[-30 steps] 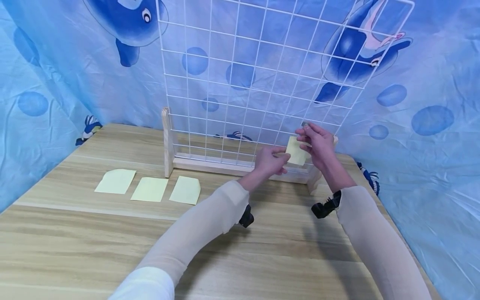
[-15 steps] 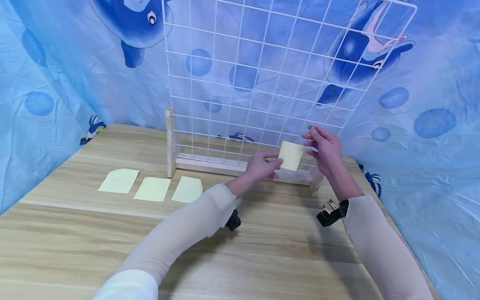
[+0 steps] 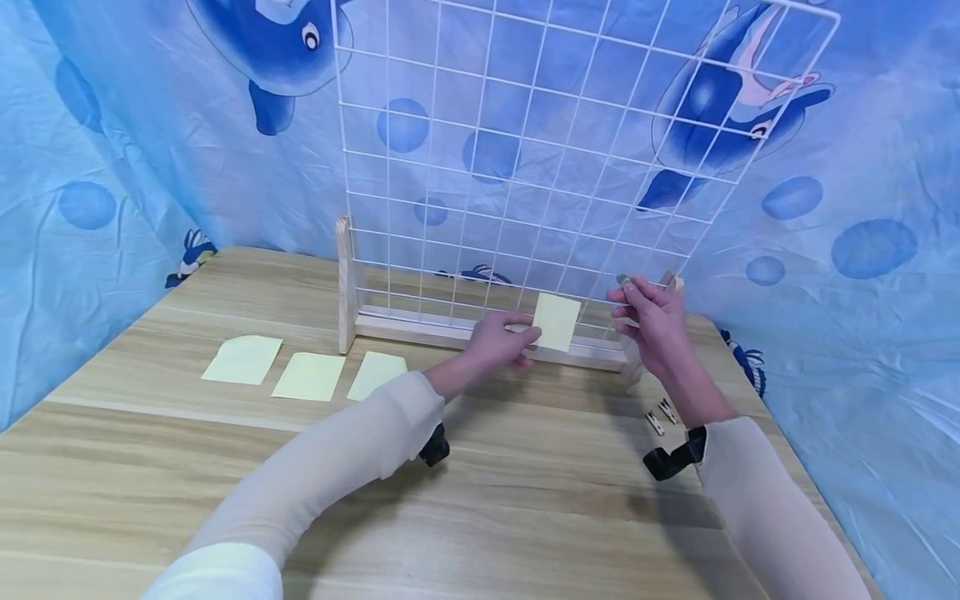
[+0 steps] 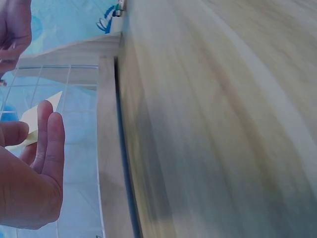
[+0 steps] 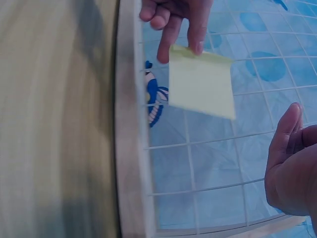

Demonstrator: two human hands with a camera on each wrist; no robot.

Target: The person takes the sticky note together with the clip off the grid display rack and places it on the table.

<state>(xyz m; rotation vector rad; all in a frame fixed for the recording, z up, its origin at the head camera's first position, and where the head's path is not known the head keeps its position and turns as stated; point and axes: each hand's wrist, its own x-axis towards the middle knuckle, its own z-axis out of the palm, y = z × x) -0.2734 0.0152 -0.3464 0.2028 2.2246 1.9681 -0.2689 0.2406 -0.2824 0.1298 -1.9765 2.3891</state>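
My left hand (image 3: 498,340) pinches a pale yellow sticky note (image 3: 557,322) by its left edge, in front of the lower part of a white wire grid (image 3: 517,179). In the right wrist view the note (image 5: 200,84) appears between the thumb and fingers and apart from my right hand (image 5: 294,171). To the right of the note, my right hand (image 3: 654,325) is raised near the grid's lower right, with a small greenish thing (image 3: 623,280) pinched at its fingertips. That thing is too small to identify.
Several more yellow notes (image 3: 308,377) lie in a row at the left on the wooden table (image 3: 525,517). Two small clips (image 3: 655,422) lie by my right wrist. Wooden uprights (image 3: 347,283) and a bottom bar hold the grid. A blue printed curtain (image 3: 862,333) hangs behind.
My left hand has moved the note leftward and slightly down, away from the right hand. The right hand has sunk a little. The clips on the table have come into full view.
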